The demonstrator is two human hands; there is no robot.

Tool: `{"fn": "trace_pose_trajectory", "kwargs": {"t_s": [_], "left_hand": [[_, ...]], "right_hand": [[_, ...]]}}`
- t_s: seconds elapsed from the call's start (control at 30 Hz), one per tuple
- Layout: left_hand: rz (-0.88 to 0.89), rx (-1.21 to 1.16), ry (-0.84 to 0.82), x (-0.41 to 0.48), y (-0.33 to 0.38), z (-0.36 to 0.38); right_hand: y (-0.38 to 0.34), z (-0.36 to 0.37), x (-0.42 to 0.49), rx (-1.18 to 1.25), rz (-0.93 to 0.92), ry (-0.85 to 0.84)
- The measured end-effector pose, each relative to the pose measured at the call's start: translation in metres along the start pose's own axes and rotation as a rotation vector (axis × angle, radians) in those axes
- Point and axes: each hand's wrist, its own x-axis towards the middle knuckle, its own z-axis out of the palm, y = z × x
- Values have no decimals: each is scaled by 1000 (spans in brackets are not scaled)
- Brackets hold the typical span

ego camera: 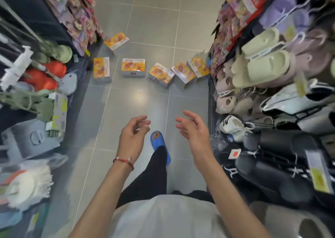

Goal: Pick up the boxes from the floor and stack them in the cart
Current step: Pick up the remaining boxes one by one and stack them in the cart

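Our left hand [133, 136] and right hand [193, 129] loosely spread, gripping nothing, orange-yellow cardboard boxes [161, 74] scattered far on grey tiled floor [154, 25], near-left box [101, 69] lengthwise near-far, centre box [133, 67] crosswise

- Six orange boxes [133, 67] lie on the grey tiled floor [154, 23] of a shop aisle.
- Five form a loose row; the rightmost box [198, 66] sits tilted just beside the right shelf.
- The sixth box [116, 40] lies farther off, near the left shelf.
- The left hand [133, 134] and right hand [193, 129] hover apart above the floor, fingers loosely curled, holding nothing.
- A red bracelet [123, 161] circles the left wrist.
- A blue slipper [159, 143] shows between the hands.
- Pale slippers [262, 65] hang on the right shelf.
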Motion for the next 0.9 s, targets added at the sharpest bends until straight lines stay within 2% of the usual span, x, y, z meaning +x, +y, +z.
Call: {"fn": "trace_pose_trajectory", "kwargs": {"t_s": [0.3, 0.57, 0.9], "left_hand": [[-36, 108, -78, 186, 108, 30], [-115, 155, -103, 340, 165, 73], [-301, 35, -12, 510, 236, 140]], "right_hand": [[-95, 35, 166, 24, 106, 68], [-141, 51, 325, 26, 204, 75], [-214, 59, 510, -114, 342, 39]]}}
